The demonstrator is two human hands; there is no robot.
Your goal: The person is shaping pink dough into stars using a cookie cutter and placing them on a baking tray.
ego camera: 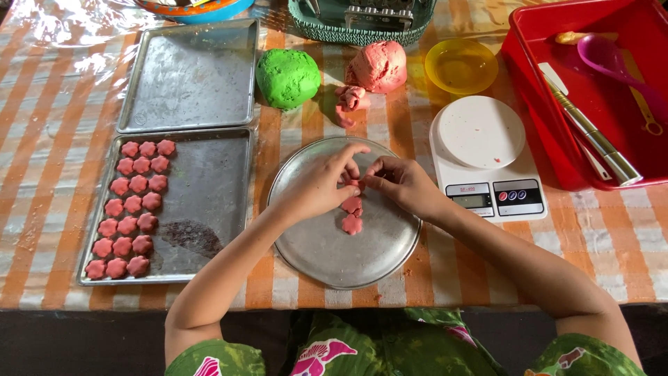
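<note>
Both forearms come in from the bottom edge and converge toward centre, bare to the elbow. Left hand [316, 184] palm-down, fingers curled, thumb and forefinger tips pinched together at the point where the hands meet. Right hand [400, 182] mirrors it from the other side, knuckles up, fingertips pinched and almost touching the left's.

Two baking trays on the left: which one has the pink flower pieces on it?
The near tray, closest to the person. Rows of pink flower pieces fill its left side. The far tray, beside the green dough, holds none.
</note>
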